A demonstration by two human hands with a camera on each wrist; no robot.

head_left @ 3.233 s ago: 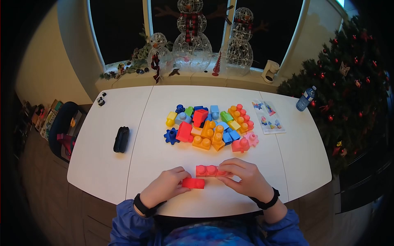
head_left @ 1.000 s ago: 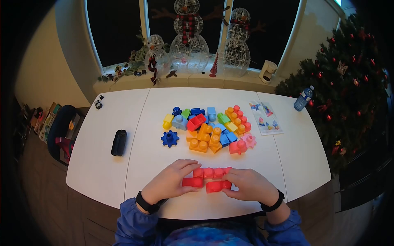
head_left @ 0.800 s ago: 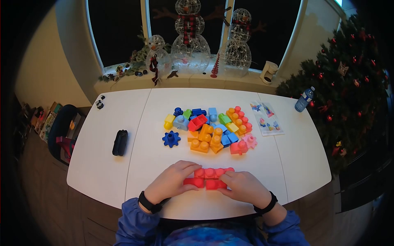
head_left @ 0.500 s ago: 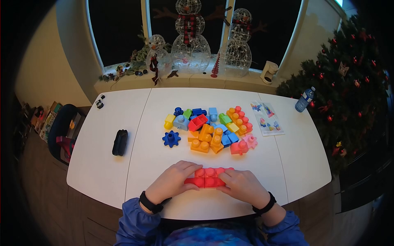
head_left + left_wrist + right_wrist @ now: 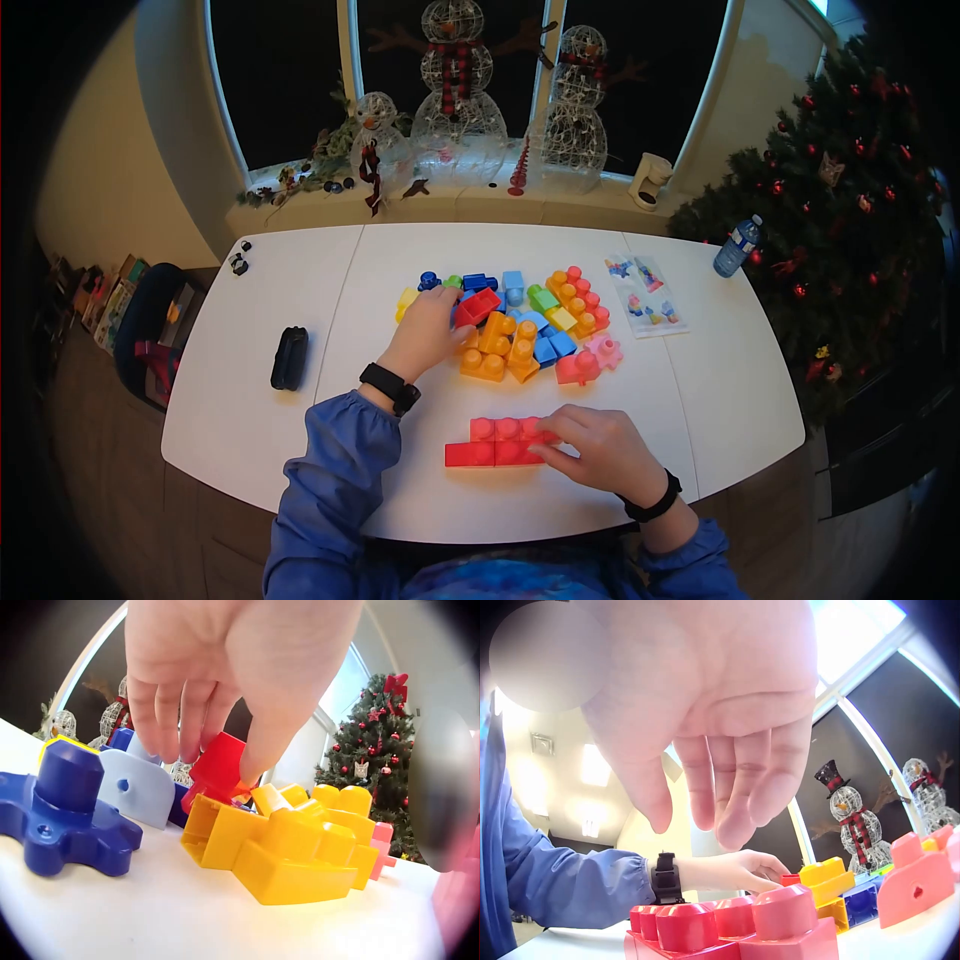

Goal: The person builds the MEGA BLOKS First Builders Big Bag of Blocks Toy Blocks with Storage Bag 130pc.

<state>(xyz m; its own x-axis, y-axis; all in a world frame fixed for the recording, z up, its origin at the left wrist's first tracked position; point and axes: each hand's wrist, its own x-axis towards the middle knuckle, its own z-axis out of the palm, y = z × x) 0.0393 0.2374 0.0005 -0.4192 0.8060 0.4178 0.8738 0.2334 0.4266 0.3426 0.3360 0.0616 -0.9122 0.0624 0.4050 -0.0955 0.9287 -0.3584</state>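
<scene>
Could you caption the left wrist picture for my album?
Left hand at a red block, with orange blocks and a blue gear nearby.

The red blocks [image 5: 482,455] and blue gear [image 5: 82,834] look like smooth, glossy plastic, the sleeve [image 5: 345,465] like creased cloth.

Dimly lit toward the margins in the head view, brightest on the white worktop [image 5: 250,430], with black vignetting and strong barrel curvature at the edges. Brighter in the left wrist view, with a warm glow beneath the yellow blocks [image 5: 296,874] and a blurred grey patch [image 5: 446,791] at right. Overexposed in the right wrist view around the ceiling lights [image 5: 596,772], with glossy highlights on the red blocks [image 5: 686,934].
</scene>
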